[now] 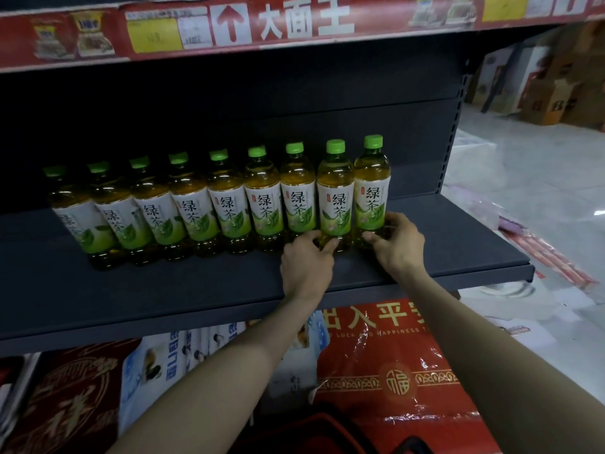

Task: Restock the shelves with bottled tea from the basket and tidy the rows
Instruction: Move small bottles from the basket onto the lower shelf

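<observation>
Tea bottles (262, 198) amber with green caps (335, 146) (white-and-green leaf labels); shelf (163, 290) dark grey; banner (294, 24) red.

- Both bare forearms are stretched forward and up from the near edge, side by side.
- The left hand (306, 263) is held palm down, its fingers curled around the base of a bottle.
- The right hand (397, 242) is set just to the right, its fingers curled around the next bottle's base.
</observation>
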{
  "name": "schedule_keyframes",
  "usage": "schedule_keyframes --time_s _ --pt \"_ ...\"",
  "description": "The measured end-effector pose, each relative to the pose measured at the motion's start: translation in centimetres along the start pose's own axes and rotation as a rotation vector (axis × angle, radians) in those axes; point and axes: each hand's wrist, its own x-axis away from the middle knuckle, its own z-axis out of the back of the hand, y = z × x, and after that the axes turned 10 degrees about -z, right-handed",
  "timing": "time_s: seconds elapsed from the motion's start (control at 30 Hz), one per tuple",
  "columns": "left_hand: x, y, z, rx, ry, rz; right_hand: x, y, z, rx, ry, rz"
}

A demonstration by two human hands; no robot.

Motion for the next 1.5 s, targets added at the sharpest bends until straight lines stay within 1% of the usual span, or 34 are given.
schedule_keyframes --time_s 0.13,0.23,0.33,0.7,0.87,1.0,1.1,1.27,1.37,1.5 --pt "0.4 -0.3 -0.3 -0.085 -0.07 -0.103 0.0 0.4 0.1 0.026 -0.015 -0.021" --pt "0.5 -0.3 -0.5 -0.19 -0.109 -0.139 0.1 0.3 0.0 0.026 0.005 -0.033" --pt "0.0 0.1 -0.7 -0.255 -0.115 -0.124 0.3 0.2 -0.2 0.042 0.02 -0.043" --pt "-1.3 0.2 -1.5 -0.26 -0.109 -0.113 0.1 -0.3 -0.5 0.143 0.003 -0.084" --pt "-1.0 0.0 -1.5 -0.21 -0.085 -0.122 0.2 -0.2 -0.5 0.179 -0.017 -0.08" --pt "-0.9 0.0 -1.2 -0.156 -0.076 -0.102 1.1 -0.6 -0.4 0.255 -0.05 -0.053" --pt "-0.5 0.3 -0.2 -0.052 -0.061 -0.097 1.9 -1.0 -0.1 0.279 -0.091 -0.024" --pt "1.3 0.6 2.0 0.075 -0.131 -0.115 4.7 -1.0 1.0 0.202 -0.104 0.0" --pt "3.3 1.3 3.6 0.178 -0.131 -0.131 8.0 -0.7 1.9 0.158 -0.105 0.004" --pt "7.2 2.2 5.7 0.218 -0.215 -0.159 13.2 0.3 3.3 0.199 -0.147 0.036"
